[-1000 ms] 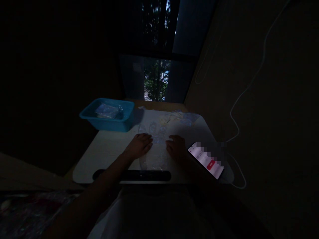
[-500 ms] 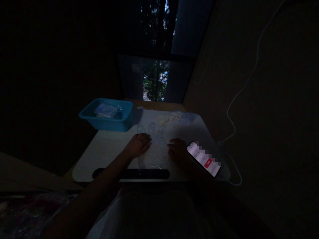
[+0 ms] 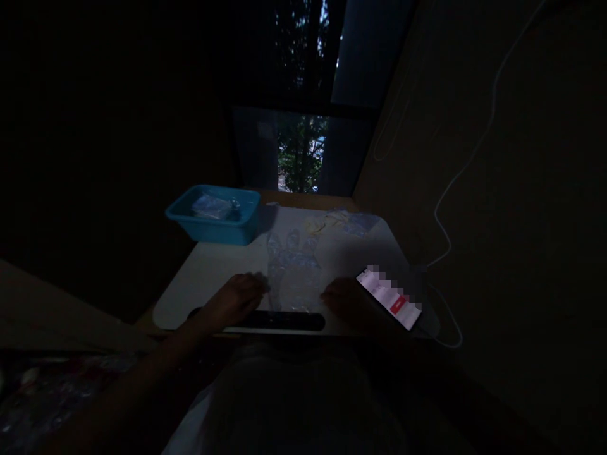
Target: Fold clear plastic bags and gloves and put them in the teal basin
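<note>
A clear plastic glove lies spread on the white tabletop, its fingers pointing away from me. At its left edge is my left hand, with bent fingers drawn together and a pale film of the plastic at the fingertips. My right hand rests low on the table, its fingertips by the glove's right edge. Deep shadow hides how its fingers are set. Just right of that hand lies a phone with a lit screen.
A blue basin with a plastic-wrapped packet stands at the table's back left. Crumpled pale gloves and clear plastic lie at the back. A black slot runs along the near edge. A white cable hangs at right.
My left hand has drawn back and left off the glove, its fingers now bent. More of the glove shows. My right hand has slid slightly nearer to me. The view has shifted a little.
</note>
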Demonstrator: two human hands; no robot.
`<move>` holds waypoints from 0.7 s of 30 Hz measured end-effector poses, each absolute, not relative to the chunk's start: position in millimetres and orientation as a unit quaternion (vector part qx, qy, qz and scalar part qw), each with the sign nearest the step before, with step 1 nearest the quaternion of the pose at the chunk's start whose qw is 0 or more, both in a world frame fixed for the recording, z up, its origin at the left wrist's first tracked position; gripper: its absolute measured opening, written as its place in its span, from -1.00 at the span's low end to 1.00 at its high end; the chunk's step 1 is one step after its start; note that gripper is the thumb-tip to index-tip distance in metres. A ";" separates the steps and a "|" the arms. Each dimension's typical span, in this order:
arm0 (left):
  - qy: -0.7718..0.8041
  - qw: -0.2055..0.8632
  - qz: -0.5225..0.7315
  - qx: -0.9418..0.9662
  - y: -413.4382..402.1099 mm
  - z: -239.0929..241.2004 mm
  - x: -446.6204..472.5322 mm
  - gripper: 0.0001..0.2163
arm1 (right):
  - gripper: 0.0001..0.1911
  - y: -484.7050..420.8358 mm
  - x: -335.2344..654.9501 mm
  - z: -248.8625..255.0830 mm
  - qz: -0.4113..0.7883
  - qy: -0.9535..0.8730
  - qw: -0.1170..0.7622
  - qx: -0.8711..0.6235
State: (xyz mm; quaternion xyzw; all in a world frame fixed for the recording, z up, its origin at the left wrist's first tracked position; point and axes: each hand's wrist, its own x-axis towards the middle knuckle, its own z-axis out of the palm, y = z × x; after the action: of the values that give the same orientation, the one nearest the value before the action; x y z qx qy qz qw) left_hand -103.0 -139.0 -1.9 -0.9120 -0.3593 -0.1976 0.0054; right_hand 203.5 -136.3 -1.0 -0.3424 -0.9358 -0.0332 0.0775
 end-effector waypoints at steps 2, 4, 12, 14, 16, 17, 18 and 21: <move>-0.362 -0.009 -0.185 -0.914 -152.8 4.5 -105.4 -0.75 | -0.82 -140.9 201.6 -0.8 -0.026 -0.938 0.096 -0.333; -0.359 -0.023 -0.179 -0.916 -161.6 7.4 -103.4 -0.73 | -0.80 -144.9 199.1 -1.6 -0.017 -0.936 0.130 -0.326; -0.332 -0.008 -0.186 -0.925 -160.1 -3.9 -83.4 -0.74 | -0.87 -143.0 191.7 -2.9 -0.041 -0.933 0.126 -0.335; -0.331 -0.008 -0.196 -0.923 -160.2 -3.0 -79.6 -0.73 | -0.88 -140.1 191.4 -2.7 -0.046 -0.929 0.141 -0.339; -0.337 -0.008 -0.206 -0.919 -161.5 -2.0 -77.1 -0.71 | -0.88 -138.1 191.4 -2.2 -0.045 -0.921 0.169 -0.349; -0.340 -0.009 -0.209 -0.917 -162.4 -2.0 -76.2 -0.71 | -0.87 -137.5 191.4 -1.7 -0.043 -0.916 0.182 -0.355; -0.343 -0.012 -0.212 -0.915 -163.2 -2.4 -75.6 -0.70 | -0.87 -137.1 191.5 -1.0 -0.040 -0.912 0.193 -0.359; -0.350 -0.022 -0.222 -0.910 -165.1 -5.4 -73.8 -0.64 | -0.86 -136.9 191.7 2.0 -0.027 -0.904 0.220 -0.366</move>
State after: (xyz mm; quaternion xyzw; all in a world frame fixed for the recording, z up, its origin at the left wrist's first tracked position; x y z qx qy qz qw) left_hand -73.8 -165.1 -5.4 -0.9098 -0.3498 -0.2225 -0.0216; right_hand 191.7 -136.9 2.0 -0.3657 -0.9039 -0.0269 0.2202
